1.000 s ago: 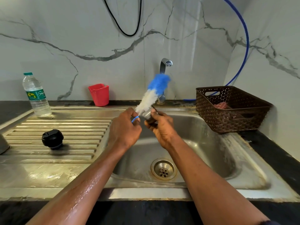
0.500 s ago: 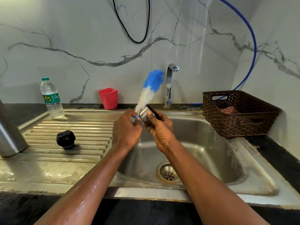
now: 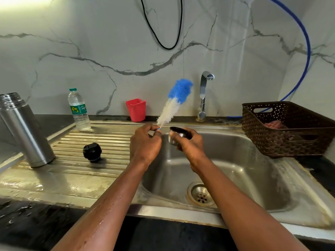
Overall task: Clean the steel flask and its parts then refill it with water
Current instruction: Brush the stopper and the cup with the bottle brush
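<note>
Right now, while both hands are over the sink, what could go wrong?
The right hand holds the steel cup over the sink; water shows on one forearm, so the cup may slip and drop. The left hand only pinches the brush by its thin handle end, so it could tip.

Bright glare top left — edges bow, wet steel sink glints

I am holding the brush and the steel cup over the sink bowl, which is lying open in the lower middle. The tap is standing just right of the brush tip. The basket is blocking the right side. The flask, black cap and bottle are sitting apart at the left, leaving gaps.
</note>
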